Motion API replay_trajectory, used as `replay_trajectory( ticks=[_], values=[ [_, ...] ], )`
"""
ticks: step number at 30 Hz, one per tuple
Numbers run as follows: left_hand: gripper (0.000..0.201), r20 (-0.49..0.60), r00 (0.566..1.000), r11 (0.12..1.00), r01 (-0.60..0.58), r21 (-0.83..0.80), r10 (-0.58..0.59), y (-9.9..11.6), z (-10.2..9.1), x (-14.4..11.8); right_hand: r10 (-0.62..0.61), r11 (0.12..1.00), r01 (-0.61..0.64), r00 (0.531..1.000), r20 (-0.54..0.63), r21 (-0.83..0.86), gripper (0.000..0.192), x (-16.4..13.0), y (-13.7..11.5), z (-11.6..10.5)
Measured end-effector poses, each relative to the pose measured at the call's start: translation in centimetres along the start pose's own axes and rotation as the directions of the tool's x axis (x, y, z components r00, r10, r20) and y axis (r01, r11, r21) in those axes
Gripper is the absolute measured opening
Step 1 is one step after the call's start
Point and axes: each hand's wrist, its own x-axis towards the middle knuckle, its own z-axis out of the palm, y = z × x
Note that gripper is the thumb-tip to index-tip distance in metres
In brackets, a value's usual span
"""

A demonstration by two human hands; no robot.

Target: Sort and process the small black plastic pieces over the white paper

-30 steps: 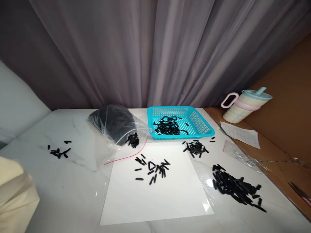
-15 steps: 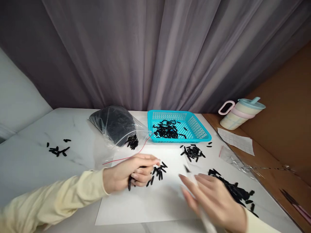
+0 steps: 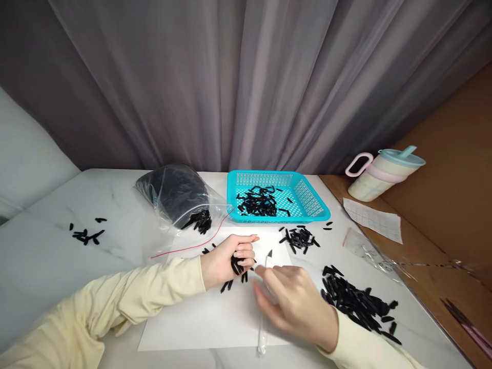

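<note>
Left hand (image 3: 226, 260) was clenched around black pieces (image 3: 237, 266); right hand (image 3: 298, 302), blurred, apparently grasped a pale-handled knife (image 3: 262, 335); a blue basket (image 3: 303, 202) stood beyond both

Light is even and fairly bright across the marbled tabletop (image 3: 123, 205) and the white paper (image 3: 203, 328), apparently falling from above, with the lamp out of view. The grey curtain (image 3: 172, 77) is dimmer, darkest toward the upper left, with a paler band along its middle folds. A soft grey shadow lies beneath the right hand (image 3: 295, 302), whose fingers are smeared by motion blur; the left hand (image 3: 230, 259) is crisper. Small glints catch on the clear plastic bag (image 3: 172, 195). Wide-angle distortion makes the curtain folds fan outward and the cup (image 3: 378, 177) lean near the right edge.
</note>
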Motion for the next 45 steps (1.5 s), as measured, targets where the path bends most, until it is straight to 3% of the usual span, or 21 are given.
replay_trajectory(
  ticks=[5,11,15,17,19,21,24,26,29,35,43,45],
  values=[
    [0.023,-0.061,0.998,1.0,0.005,-0.008,-0.005,-1.6,0.8,0.8,0.02,0.998,-0.016,0.998,-0.06,0.066,0.042,-0.2,-1.5,1.9],
    [0.028,-0.072,0.997,1.0,-0.021,0.007,0.022,-2.4,1.1,0.7,0.031,0.998,-0.027,0.997,-0.065,0.052,0.042,-0.5,-1.3,3.1],
    [0.021,-0.12,0.989,0.993,-0.074,0.088,0.084,-1.7,0.3,-0.2,0.077,0.944,-0.085,0.996,0.036,0.32,0.035,-1.0,-1.0,3.4],
    [0.017,-0.147,0.982,0.981,-0.096,0.171,0.122,-1.2,-0.4,-0.8,0.179,0.79,-0.243,0.969,0.168,0.563,0.031,-1.1,-0.9,3.3],
    [0.013,-0.159,0.975,0.961,-0.112,0.253,0.156,-0.7,-1.2,-1.4,0.269,0.528,-0.412,0.911,0.314,0.743,0.032,-1.0,-0.6,3.3],
    [0.018,-0.108,0.973,0.899,-0.141,0.414,0.202,-0.4,-2.0,-1.9,0.308,0.267,-0.502,0.853,0.421,0.823,0.034,-0.8,-0.2,3.3],
    [0.036,0.09,0.968,0.664,-0.227,0.712,0.234,-0.3,-2.7,-2.2,0.331,-0.006,-0.535,0.796,0.507,0.845,0.035,-0.5,0.5,3.5],
    [0.04,0.199,0.958,0.536,-0.282,0.796,0.207,-0.4,-3.0,-2.2,0.338,-0.102,-0.528,0.779,0.529,0.843,0.036,-0.4,0.9,3.7],
    [0.043,0.284,0.945,0.45,-0.327,0.831,0.162,-0.5,-3.4,-1.9,0.332,-0.119,-0.516,0.785,0.524,0.848,0.037,-0.4,1.2,3.8],
    [0.041,0.366,0.921,0.266,-0.39,0.882,0.136,-0.5,-4.1,-2.0,0.305,-0.033,-0.534,0.8,0.517,0.845,0.038,-0.6,1.3,3.9],
    [0.036,0.365,0.926,0.377,-0.374,0.847,0.099,-0.2,-4.2,-2.1,0.242,-0.051,-0.52,0.822,0.516,0.853,0.034,-0.6,1.5,3.8],
    [0.035,0.365,0.926,0.379,-0.373,0.847,0.095,-0.2,-4.2,-2.1,0.235,-0.022,-0.536,0.818,0.525,0.844,0.033,-0.6,1.5,3.7]
  ],
)
